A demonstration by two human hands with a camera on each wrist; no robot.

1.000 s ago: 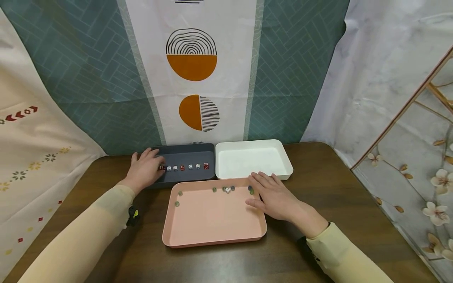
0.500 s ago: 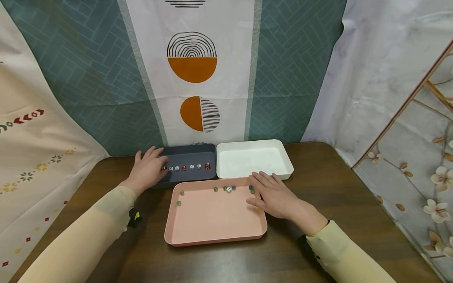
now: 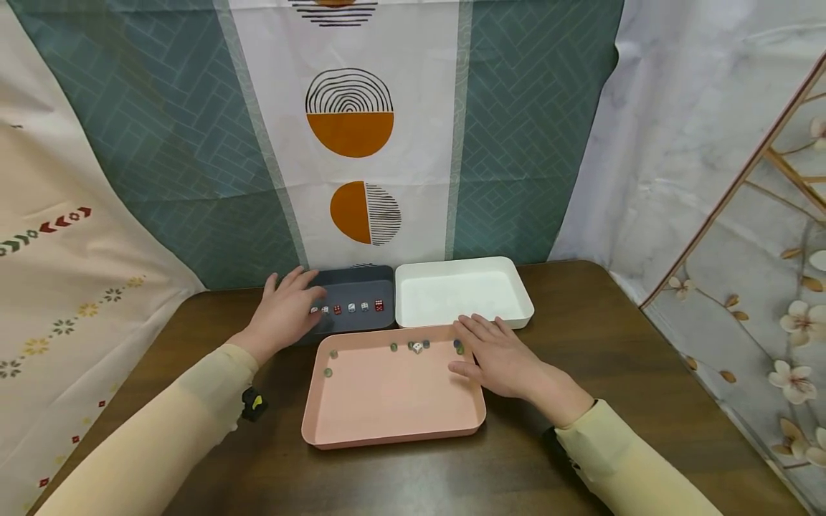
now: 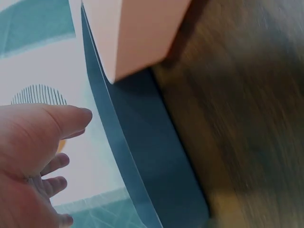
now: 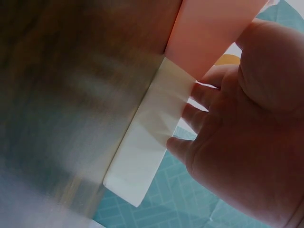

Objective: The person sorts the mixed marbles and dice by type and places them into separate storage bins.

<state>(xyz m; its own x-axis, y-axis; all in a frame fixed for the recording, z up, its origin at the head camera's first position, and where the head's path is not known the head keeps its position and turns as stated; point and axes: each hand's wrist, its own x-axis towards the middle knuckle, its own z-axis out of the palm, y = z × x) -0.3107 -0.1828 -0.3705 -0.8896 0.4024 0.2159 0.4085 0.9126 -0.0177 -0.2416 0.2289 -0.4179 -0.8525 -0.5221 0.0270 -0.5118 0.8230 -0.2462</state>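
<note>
My left hand (image 3: 287,312) hovers above the left end of the dark grey tray (image 3: 351,280), fingers spread and nothing visible in its grasp. Just right of its fingertips, a row of red and white dice runs through that tray; a red die (image 3: 379,305) ends it. In the left wrist view, the thumb (image 4: 69,118) stands apart from the curved fingers. My right hand (image 3: 506,362) lies loosely extended over the right rim of the pink tray (image 3: 393,408). Along that tray's back side are a white die (image 3: 417,347) and several small greenish and bluish pieces.
A white tray (image 3: 461,287) stands right of the dark one, both behind the pink tray. All three are on a brown wooden table (image 3: 594,330). Patterned cloth (image 3: 529,143) hangs behind and at the sides.
My left hand has moved slightly right along the dark tray, covering the red die at the row's left end. My right hand stays in place. The head view has tilted up a little.
</note>
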